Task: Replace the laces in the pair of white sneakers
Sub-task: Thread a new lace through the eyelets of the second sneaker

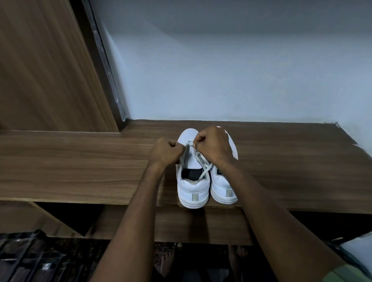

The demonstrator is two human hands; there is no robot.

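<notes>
Two large surfaces are filling most of the view: a pale wall (241, 65) standing behind, and a wooden shelf (76, 161) running across below it, with a tall wooden panel (36, 61) rising at the far left. Under the shelf edge, bare feet (168, 261) are showing on a dark floor, and a black metal rack (27, 262) is sitting at the lower left.

Both white sneakers are standing side by side on the shelf near its front edge, heels toward the camera and toes toward the wall. Touching it on the right, the right sneaker (223, 188) is lying largely hidden under the forearm and hand. The left sneaker (193, 189) is showing its open collar and white tongue.

Reaching in from below, the left hand (165, 152) is curling into a fist at the left side of the left sneaker's eyelets, pinching a pale lace (204, 172) between thumb and fingers. Mirroring it, the right hand (212, 144) is curling over the gap between the two shoes, its fingertips gripping the same lace near the front eyelets. One loose end of the lace is trailing back across the tongue toward the heel opening.
</notes>
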